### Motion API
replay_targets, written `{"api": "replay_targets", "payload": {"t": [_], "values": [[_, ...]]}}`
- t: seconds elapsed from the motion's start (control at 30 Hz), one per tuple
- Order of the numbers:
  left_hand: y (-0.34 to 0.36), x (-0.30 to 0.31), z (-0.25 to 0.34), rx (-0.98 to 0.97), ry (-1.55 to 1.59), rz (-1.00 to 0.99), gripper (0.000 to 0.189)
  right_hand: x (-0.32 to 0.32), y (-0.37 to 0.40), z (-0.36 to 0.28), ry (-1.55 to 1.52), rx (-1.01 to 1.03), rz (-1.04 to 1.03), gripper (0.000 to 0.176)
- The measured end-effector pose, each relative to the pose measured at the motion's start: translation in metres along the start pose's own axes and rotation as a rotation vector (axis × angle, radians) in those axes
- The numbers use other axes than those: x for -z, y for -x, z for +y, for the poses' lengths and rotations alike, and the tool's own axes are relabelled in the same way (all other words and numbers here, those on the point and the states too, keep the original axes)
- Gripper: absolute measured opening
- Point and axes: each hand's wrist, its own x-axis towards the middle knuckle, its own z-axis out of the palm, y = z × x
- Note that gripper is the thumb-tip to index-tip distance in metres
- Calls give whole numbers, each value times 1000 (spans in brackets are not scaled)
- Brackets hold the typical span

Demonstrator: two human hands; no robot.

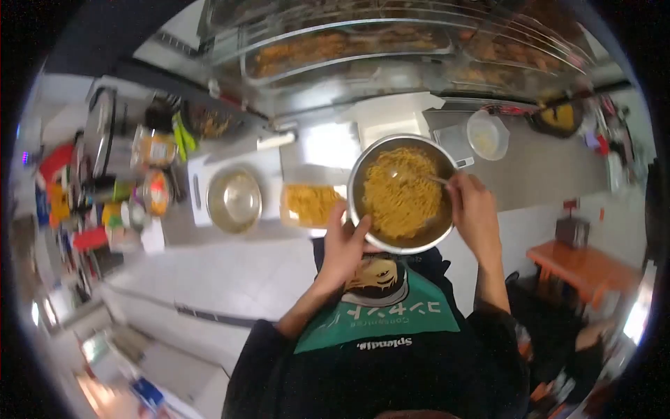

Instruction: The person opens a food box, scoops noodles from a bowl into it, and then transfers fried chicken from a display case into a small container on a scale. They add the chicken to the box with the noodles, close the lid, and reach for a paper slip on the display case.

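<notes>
A large metal bowl (354, 178) full of yellow noodles (403, 199) is held at the counter's front edge, close to my body. My left hand (343, 243) grips its lower left rim, thumb on the rim and other fingers partly hidden beneath. At the right side of the bowl, my right hand (473, 209) is closed around the handle of a metal spoon (438, 180). The spoon's head lies among the noodles. Just left of the bowl, near my left fingers, a clear container (285, 206) holds more yellow noodles.
Left on the counter, a smaller metal bowl (236, 201) stands on a white board (202, 174). Behind the large bowl are an open white box (392, 115), a small scale (453, 143) and a white tub (487, 134). A glass display case (349, 52) rises behind.
</notes>
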Motion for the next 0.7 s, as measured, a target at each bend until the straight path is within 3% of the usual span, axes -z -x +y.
{"api": "replay_targets", "payload": {"t": [0.1,0.27,0.33,0.4,0.47,0.53,0.6,0.7], "values": [[-22,-33,-50,0,-77,99,23,-17,-35,76,-165,110,-142,11],[-45,-65,-86,-205,-109,388,25,-71,-96,122,-287,324,-275,16],[-93,-34,-134,-484,-361,581,26,-93,-114,131,-185,556,-98,20],[-104,-41,-122,-483,-369,727,23,-87,-123,116,-127,611,-20,20],[-89,-71,-81,-483,-333,779,22,-59,-125,93,160,448,-303,27],[-86,-81,-66,-477,-305,814,21,-39,-126,84,131,501,-382,29],[-97,-81,-61,-590,-385,933,17,-27,-129,82,111,532,-456,31],[-114,-69,-66,-650,-466,948,15,-28,-136,77,-10,727,-684,31]]}}
